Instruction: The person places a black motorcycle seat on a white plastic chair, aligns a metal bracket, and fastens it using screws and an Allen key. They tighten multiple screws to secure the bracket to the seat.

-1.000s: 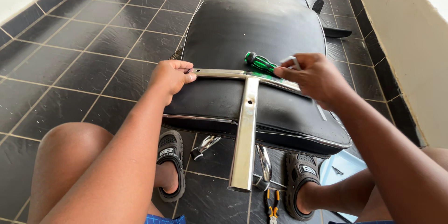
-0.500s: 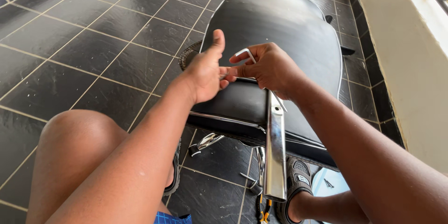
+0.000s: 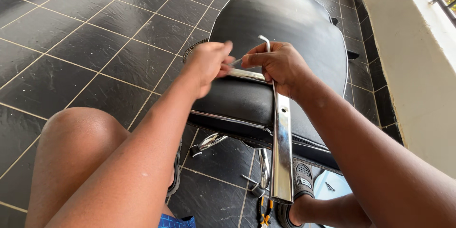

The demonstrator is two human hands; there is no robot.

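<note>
Both my hands have lifted slightly: my right hand (image 3: pixel 280 66) stays clenched round the chrome bracket (image 3: pixel 281 152) above the black seat (image 3: pixel 285 19); left hand (image 3: pixel 206 64) blurred, grip unclear.

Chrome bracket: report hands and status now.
Left hand pinching at the crossbar. Right hand gripping the chrome T-bracket and a bent hex key. Bracket lies on black seat cushion. Nothing in the way.

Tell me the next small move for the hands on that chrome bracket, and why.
Probably steady the chrome T-shaped bracket with the right hand, because the left hand is pinching at its crossbar end over the black seat cushion and the long arm hangs unsupported.
</note>
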